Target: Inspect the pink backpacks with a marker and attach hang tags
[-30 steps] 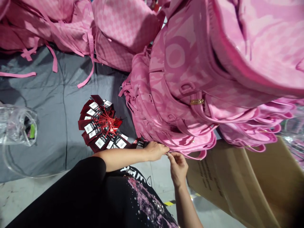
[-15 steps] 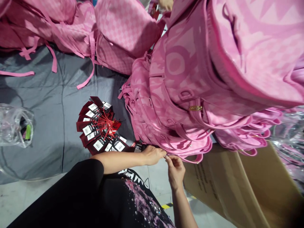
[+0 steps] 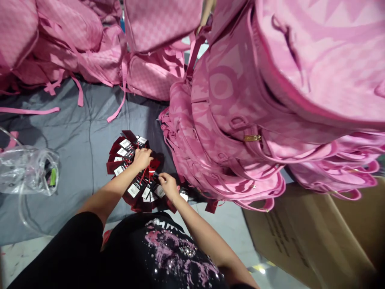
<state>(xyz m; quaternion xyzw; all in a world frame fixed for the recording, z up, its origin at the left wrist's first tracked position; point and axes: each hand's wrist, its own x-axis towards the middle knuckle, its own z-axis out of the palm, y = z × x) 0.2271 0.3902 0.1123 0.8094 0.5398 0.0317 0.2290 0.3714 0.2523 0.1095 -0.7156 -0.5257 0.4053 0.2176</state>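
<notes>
A fan of dark red and black hang tags (image 3: 134, 190) with white labels and red cords lies on the grey cloth. My left hand (image 3: 142, 159) is over the middle of the fan, its fingers curled onto the red cords. Just to the right, my right hand (image 3: 169, 186) pinches a small dark thing at the fan's edge, too small to name. Beside both hands rises a stack of pink backpacks (image 3: 222, 116) with handles towards me. From its near lower edge hangs a single red tag (image 3: 212, 206).
More pink backpacks (image 3: 159, 74) are heaped along the back. A clear plastic bag (image 3: 27, 168) lies on the grey cloth (image 3: 75, 148) at left. An open cardboard box (image 3: 288, 228) stands on the floor at lower right. Part of another person's arm (image 3: 206, 14) shows at the top.
Both hands have moved left from the stack's near edge to the hang tags. A red tag now shows hanging by the stack. At the back, a pink backpack has been raised.
</notes>
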